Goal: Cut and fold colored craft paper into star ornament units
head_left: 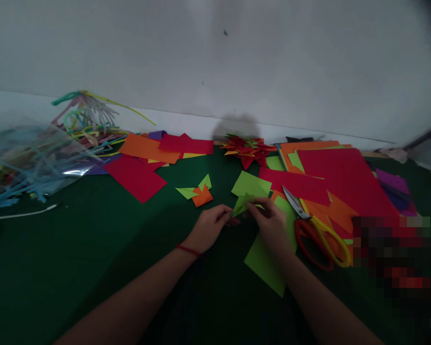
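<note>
Both my hands meet over a small folded piece of light green paper (pixel 241 205) on the dark green table (pixel 93 249). My left hand (pixel 210 229), with a red thread at the wrist, pinches its left end with curled fingers. My right hand (pixel 271 224) pinches its right side from above. Under my right wrist lies a larger light green sheet (pixel 262 263). Another green square (pixel 250 184) lies just beyond the hands.
Red-and-yellow scissors (pixel 319 235) lie right of my right hand. Red and orange sheets (pixel 330 172) spread at the right and back left (pixel 143 163). A folded red-orange paper flower (pixel 247 148) sits by the wall. A small orange-green folded piece (pixel 199 194). Coloured pipe cleaners and a plastic bag (pixel 32 158) lie left.
</note>
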{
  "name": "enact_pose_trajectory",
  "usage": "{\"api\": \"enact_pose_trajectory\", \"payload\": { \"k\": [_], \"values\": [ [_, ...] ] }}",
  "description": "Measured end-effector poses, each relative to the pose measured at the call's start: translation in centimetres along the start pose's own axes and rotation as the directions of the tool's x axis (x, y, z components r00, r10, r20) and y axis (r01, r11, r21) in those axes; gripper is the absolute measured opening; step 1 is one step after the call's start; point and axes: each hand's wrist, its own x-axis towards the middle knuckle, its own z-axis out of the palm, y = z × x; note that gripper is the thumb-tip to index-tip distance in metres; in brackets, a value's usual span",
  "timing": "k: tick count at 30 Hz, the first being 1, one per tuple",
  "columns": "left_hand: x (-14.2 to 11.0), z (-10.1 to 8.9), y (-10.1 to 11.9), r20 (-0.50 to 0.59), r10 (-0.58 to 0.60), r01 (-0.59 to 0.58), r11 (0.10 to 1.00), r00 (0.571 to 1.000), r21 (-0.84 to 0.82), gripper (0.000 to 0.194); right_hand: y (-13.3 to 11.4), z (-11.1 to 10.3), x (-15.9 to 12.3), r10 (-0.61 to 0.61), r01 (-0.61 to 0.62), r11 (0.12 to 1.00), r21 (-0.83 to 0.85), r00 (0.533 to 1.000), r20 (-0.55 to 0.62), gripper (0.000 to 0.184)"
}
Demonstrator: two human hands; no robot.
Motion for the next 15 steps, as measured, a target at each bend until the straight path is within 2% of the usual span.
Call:
{"api": "enact_pose_trajectory", "payload": {
  "k": [4, 9, 13, 15],
  "values": [
    [-0.28, 0.03, 0.56, 0.032, 0.023, -0.031, 0.960, 0.999, 0.278, 0.022, 0.10, 0.04, -0.08, -0.009, 0.009, 1.000, -0.002, 1.000, -0.016, 0.016],
    [-0.78, 0.25, 0.73, 0.053, 0.054, -0.075, 0.804, 0.997, 0.590, 0.025, -0.17, -0.01, -0.30, -0.047, 0.044, 0.996, -0.075, 0.998, -0.035, 0.015],
    [-0.94, 0.51, 0.40, 0.041, 0.029, -0.050, 0.648, 0.999, 0.760, 0.020, -0.27, 0.06, -0.46, -0.095, 0.091, 0.987, -0.134, 0.995, -0.020, 0.013],
    [-0.98, 0.61, 0.37, 0.039, 0.022, -0.044, 0.601, 0.999, 0.798, 0.019, -0.14, 0.11, -0.49, -0.096, 0.092, 0.986, -0.139, 0.995, -0.019, 0.013]
  ]
}}
